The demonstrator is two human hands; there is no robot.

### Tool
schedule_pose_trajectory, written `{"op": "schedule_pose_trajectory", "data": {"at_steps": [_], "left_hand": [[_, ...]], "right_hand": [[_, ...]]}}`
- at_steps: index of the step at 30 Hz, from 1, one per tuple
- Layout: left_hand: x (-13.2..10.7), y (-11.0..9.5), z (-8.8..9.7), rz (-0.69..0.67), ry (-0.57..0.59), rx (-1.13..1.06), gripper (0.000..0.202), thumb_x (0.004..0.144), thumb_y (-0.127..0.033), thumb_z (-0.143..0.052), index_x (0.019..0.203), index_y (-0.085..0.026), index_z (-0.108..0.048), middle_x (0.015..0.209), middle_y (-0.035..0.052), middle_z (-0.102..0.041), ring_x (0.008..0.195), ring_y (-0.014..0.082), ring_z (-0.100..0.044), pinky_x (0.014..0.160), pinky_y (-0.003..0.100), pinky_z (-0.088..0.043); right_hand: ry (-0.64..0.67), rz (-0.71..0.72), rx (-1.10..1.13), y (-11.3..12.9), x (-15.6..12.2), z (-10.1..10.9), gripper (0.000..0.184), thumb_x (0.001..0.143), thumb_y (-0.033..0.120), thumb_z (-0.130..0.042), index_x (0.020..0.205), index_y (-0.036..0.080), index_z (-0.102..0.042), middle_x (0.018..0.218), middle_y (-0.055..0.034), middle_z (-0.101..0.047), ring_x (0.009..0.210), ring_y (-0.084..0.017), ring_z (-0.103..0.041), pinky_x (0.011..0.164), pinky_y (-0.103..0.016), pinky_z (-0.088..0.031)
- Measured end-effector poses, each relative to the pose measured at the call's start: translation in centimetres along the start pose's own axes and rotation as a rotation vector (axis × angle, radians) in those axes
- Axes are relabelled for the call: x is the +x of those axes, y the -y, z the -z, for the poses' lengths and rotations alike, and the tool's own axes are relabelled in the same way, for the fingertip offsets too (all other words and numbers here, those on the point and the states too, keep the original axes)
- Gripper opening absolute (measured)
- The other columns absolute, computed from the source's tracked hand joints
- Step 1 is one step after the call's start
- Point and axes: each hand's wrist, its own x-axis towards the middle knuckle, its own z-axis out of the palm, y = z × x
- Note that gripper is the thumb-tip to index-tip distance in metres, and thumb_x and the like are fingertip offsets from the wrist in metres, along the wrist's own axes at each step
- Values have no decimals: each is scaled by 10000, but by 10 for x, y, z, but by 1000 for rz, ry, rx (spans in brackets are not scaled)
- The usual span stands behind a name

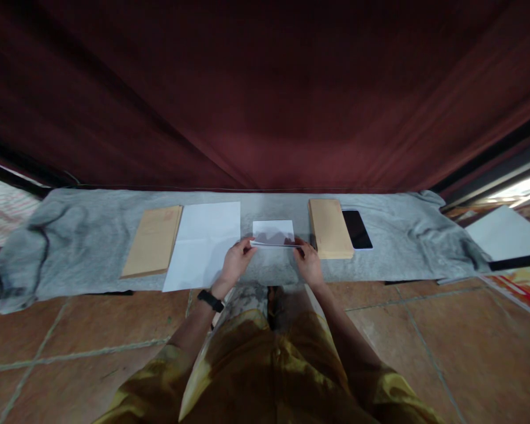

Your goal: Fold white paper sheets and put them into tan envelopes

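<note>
A folded sheet of white paper (272,231) is in front of me at the middle of the cloth-covered surface. My left hand (237,259) pinches its left end, and my right hand (308,262) pinches the right end. The near edge of the paper is lifted between them, while a white panel lies beyond it with finger shadows on it. Left of my left hand lie larger white sheets (205,238). Close by my right hand is a stack of brown envelopes (331,227).
More brown envelopes (152,241) lie at the left, partly beside the white sheets. A dark-screened phone (357,228) rests against the right stack. Grey cloth (406,235) covers the narrow surface, and a dark red curtain (265,118) hangs behind it. Tiled floor (128,330) shows below.
</note>
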Motion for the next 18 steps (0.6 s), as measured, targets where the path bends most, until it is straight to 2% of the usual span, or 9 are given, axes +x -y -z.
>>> {"op": "schedule_pose_trajectory", "data": {"at_steps": [2,6,10,18], "left_hand": [[1,-3,0,21,-7,17,282,894,-260,-652,1170,-219,-695,873,5,-749,821,171,-699,791,272,-549],[4,-9,0,31,-9,68,204,898,-263,-629,1083,-221,-706,902,19,-763,833,179,-698,781,265,-527],[9,-14,-1,67,-15,105,256,905,-249,-607,1145,-217,-688,891,14,-764,807,173,-692,756,253,-506],[18,-21,-6,156,-26,178,325,899,-240,-619,1221,-244,-668,875,2,-759,805,178,-698,738,258,-498]], "right_hand": [[-11,-15,-18,1,2,-1,305,975,283,-509,1215,187,-669,1192,-130,-715,1103,-258,-670,997,-434,-530],[-30,-57,-63,4,4,-4,323,992,321,-485,1230,189,-661,1117,-122,-725,1017,-254,-679,956,-421,-534],[-50,-86,-78,6,8,-8,374,999,330,-460,1302,186,-625,1089,-120,-722,978,-246,-677,936,-403,-531],[-78,-121,-167,9,15,-15,401,1001,325,-457,1333,157,-607,1117,-160,-701,989,-277,-664,918,-419,-521]]}}
